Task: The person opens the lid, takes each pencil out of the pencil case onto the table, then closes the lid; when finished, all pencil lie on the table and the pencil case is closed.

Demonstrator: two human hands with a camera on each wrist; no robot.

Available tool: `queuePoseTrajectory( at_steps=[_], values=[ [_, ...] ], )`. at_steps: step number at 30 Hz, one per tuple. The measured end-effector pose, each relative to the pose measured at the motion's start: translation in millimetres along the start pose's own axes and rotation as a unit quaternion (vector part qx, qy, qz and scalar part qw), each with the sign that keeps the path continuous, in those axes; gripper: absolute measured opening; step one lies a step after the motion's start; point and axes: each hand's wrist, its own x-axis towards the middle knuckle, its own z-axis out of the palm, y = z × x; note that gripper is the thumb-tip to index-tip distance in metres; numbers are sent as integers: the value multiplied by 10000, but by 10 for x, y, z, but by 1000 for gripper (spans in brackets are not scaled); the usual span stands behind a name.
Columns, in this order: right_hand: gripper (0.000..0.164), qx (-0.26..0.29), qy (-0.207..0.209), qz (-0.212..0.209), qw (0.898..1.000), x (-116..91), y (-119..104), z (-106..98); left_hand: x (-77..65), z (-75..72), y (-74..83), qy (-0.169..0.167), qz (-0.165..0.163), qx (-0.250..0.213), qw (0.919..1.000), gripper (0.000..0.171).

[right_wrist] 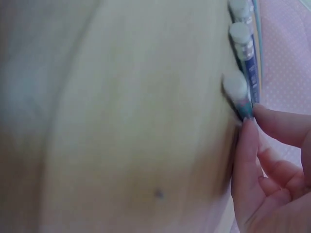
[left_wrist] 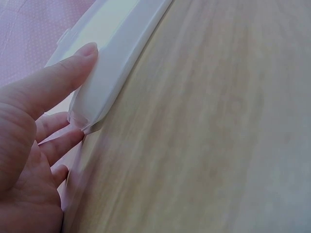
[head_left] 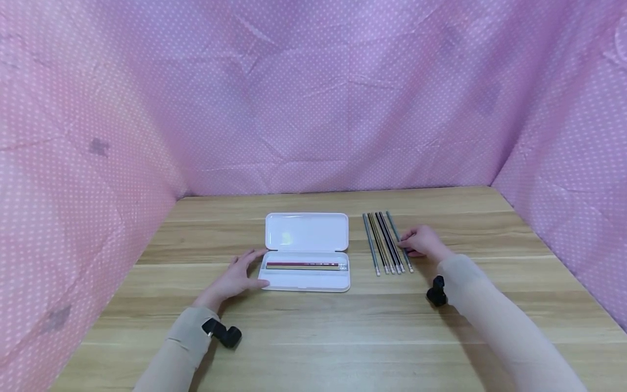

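A white pencil case [head_left: 306, 281] lies with its lid [head_left: 307, 231] folded back. In it lie a dark red pencil [head_left: 301, 264] and a gold-and-dark pencil [head_left: 301, 268], side by side. My left hand [head_left: 237, 276] holds the case's left end, with the thumb [left_wrist: 80, 60] on the front wall and other fingers around the end. Right of the case, several pencils [head_left: 383, 242] form a row, white erasers towards me. At the row's right end my right hand [head_left: 423, 242] pinches a blue-green pencil [head_left: 392, 222] between thumb and forefinger. The right wrist view shows its eraser [right_wrist: 235, 85].
The wooden table [head_left: 313, 337] reaches back to a pink dotted curtain [head_left: 313, 109], which also hangs at both sides. Black wrist cameras stick out from the left wrist [head_left: 222, 332] and the right wrist [head_left: 437, 291].
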Motion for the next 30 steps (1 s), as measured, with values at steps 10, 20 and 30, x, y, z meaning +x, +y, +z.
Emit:
queuePoseTrajectory(
  at_steps=[10,20,30],
  values=[
    [22,82,-108,74,9999,20,-16,20,2,4,-7,3,-82,14,10000,86],
    [21,248,-222,31,9994,-5,-48,35,25,2,-22,-15,-151,-19,9999,86],
    [21,147,-246,58,9996,-8,-72,29,8,-6,-2,-31,-148,-41,9999,86]
  ],
)
